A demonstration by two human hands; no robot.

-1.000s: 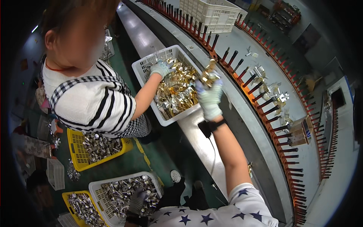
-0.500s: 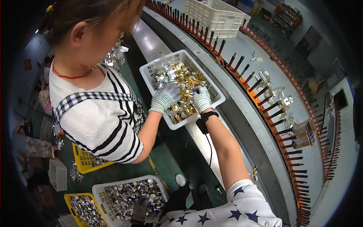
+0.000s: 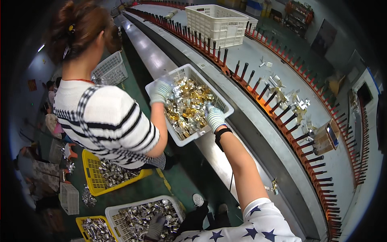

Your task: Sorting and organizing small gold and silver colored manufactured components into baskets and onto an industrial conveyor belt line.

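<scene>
My right hand (image 3: 215, 117), in a pale striped glove with a black band at the wrist, is at the right side of a white basket (image 3: 186, 140). Its fingers curl over the gold and silver metal pieces (image 3: 187, 107) inside; whatever they grip is hidden. A co-worker's gloved hand (image 3: 160, 92) is at the basket's left side, blurred. At the lower edge my left hand (image 3: 155, 228), in a dark grey glove, rests among shiny metal parts (image 3: 139, 215) in a low white crate (image 3: 110, 211); its fingers are hard to make out.
A co-worker (image 3: 105, 117) in a striped top stands at the left. Yellow crates (image 3: 90, 181) of metal parts sit on the green floor. Dark-handled pegs (image 3: 264, 92) line the curved bench, with a cardboard box (image 3: 325, 138) and white crates (image 3: 213, 28) beyond.
The co-worker's head has turned away to the left, and their hand has moved toward the basket's far left side. My right hand stays at the basket's right side.
</scene>
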